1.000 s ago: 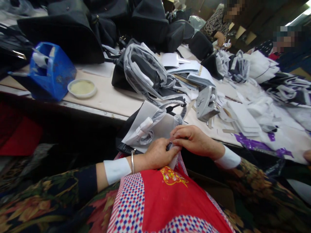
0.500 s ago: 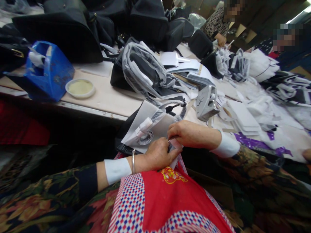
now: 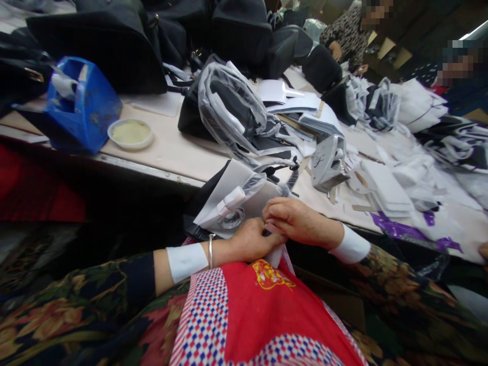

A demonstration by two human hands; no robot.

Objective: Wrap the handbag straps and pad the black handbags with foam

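1. We see our two bare hands meeting above our red apron (image 3: 263, 315).
2. Our right hand (image 3: 287, 218) pinches a small pale slip (image 3: 272, 229); our left hand (image 3: 249, 240) curls just beneath, and we cannot tell what it grasps.
3. Just beyond both hands, a black bag (image 3: 203, 196), faced with a white sheet (image 3: 219, 190), tilts beside the table's (image 3: 163, 161) near edge.
4. On the table we have a blue dispenser (image 3: 93, 109) beside a round dish (image 3: 130, 134).
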